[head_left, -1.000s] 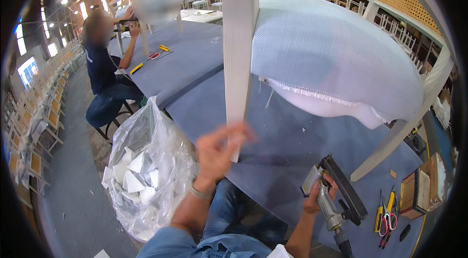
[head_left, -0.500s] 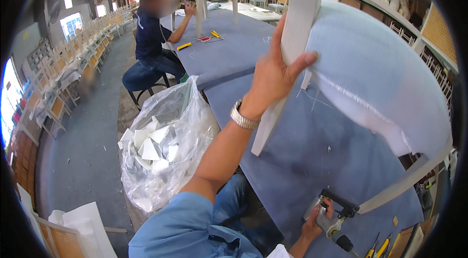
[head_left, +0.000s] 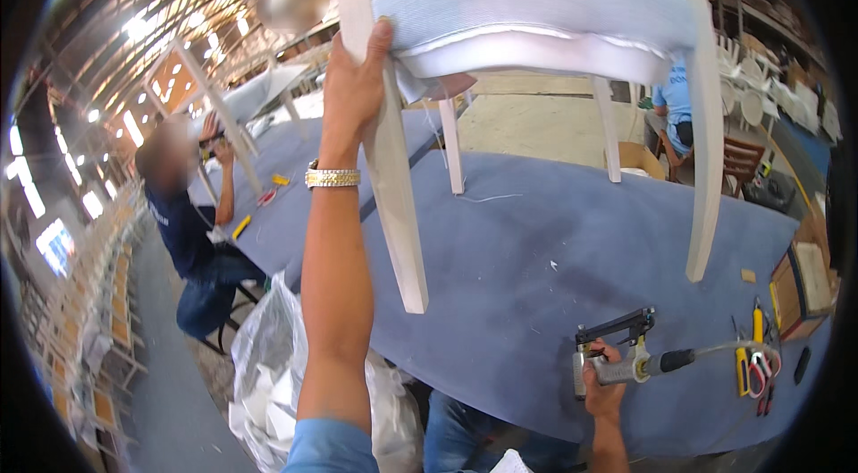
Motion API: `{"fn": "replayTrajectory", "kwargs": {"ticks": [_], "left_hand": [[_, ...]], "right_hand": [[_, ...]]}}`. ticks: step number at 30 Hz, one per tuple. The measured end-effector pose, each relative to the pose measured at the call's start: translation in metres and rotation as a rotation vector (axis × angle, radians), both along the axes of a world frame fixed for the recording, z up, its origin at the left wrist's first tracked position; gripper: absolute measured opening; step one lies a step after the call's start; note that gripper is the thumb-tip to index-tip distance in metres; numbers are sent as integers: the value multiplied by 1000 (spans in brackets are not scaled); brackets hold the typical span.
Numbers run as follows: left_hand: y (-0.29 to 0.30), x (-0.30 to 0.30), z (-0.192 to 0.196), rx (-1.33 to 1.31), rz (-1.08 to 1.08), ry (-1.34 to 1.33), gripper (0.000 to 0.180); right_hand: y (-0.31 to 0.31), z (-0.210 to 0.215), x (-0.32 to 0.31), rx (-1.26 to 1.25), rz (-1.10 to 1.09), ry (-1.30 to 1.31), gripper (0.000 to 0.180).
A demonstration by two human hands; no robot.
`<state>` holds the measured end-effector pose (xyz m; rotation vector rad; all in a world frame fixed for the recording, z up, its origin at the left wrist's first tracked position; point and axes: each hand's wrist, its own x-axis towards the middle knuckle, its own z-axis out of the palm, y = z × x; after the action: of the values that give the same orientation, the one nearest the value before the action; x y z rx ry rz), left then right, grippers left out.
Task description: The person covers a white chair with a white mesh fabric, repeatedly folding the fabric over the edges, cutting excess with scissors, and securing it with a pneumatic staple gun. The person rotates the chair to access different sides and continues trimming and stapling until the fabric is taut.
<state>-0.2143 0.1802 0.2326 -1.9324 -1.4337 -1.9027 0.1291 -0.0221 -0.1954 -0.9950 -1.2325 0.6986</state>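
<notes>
Head view: left fingers [head_left: 382,39], earlier free, now clasp chair leg [head_left: 399,236].

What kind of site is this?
Most likely a furniture workshop that upholsters chairs. A pale chair with a fabric-covered seat is at a blue-grey worktable, the right hand holds what looks like an air stapler, and rows of chairs line the left.

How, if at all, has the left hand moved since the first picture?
Yes: the left hand moved up and away from the near edge of the blue table, and now grips a chair leg beside the seat.
</notes>
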Motion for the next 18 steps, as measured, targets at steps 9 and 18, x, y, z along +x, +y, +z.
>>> {"fn": "replayTrajectory", "kwargs": {"ticks": [9, 18], "left_hand": [[38, 7, 26, -77, 41, -76, 93], [43, 9, 26, -70, 71, -62, 96]], "right_hand": [[-6, 15, -4, -78, -34, -51, 32], [60, 62, -35, 120, -42, -139, 32]]}}
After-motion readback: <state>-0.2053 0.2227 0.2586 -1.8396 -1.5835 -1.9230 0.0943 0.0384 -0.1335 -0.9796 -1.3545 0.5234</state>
